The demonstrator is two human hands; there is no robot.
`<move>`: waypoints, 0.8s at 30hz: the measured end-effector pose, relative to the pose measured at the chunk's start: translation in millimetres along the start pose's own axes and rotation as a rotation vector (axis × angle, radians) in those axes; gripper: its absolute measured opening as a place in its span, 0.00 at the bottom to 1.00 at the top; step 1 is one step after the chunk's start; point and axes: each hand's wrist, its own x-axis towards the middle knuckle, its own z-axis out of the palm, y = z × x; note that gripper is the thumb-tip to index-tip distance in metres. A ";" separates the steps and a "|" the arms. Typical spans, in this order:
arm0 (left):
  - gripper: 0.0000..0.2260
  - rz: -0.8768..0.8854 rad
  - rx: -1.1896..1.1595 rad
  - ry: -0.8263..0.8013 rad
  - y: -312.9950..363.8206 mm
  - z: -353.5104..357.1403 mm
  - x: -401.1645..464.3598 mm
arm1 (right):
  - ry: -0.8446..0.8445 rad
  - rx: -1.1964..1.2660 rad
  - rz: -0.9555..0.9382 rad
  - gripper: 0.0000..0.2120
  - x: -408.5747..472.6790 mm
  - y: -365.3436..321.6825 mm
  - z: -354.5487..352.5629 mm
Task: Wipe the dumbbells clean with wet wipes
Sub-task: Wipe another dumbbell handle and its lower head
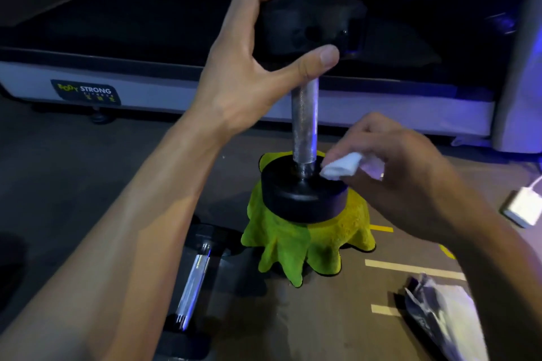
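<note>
A black dumbbell [305, 123] with a knurled metal handle stands upright, its lower head [302, 199] resting on a yellow-green cloth [305, 246] draped over something on the floor. My left hand [252, 67] grips the upper head [311, 26] from the left, fingers over its top and thumb under it. My right hand [399, 167] pinches a folded white wet wipe [341, 167] and holds it against the top face of the lower head, just right of the handle's base.
A second dumbbell [193, 278] lies on the floor at lower left. A treadmill deck [117, 38] runs across the back. A wipe packet [445, 319] lies at lower right, a white charger [522, 208] at the right edge. Yellow and white tape marks the floor.
</note>
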 end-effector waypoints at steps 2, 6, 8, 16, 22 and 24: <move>0.31 -0.016 -0.028 0.010 0.1 1.5 1.1 | -0.102 0.119 0.011 0.05 8.9 -3.9 -1.7; 0.30 -0.025 -0.010 0.023 -0.4 3.3 2.6 | 0.132 -0.042 0.069 0.09 22.7 1.2 22.3; 0.31 -0.031 -0.020 0.030 0.4 3.9 1.9 | 0.291 -0.106 0.097 0.11 22.4 3.5 34.7; 0.30 -0.021 -0.008 0.022 4.8 7.6 2.2 | 0.109 -0.164 0.083 0.06 3.9 -7.2 37.3; 0.31 0.030 -0.005 -0.003 11.2 14.7 3.1 | -0.224 -0.119 0.213 0.10 16.3 -22.1 18.7; 0.31 0.041 -0.004 -0.025 12.6 16.8 3.8 | -0.142 -0.137 0.277 0.07 24.1 -16.7 29.7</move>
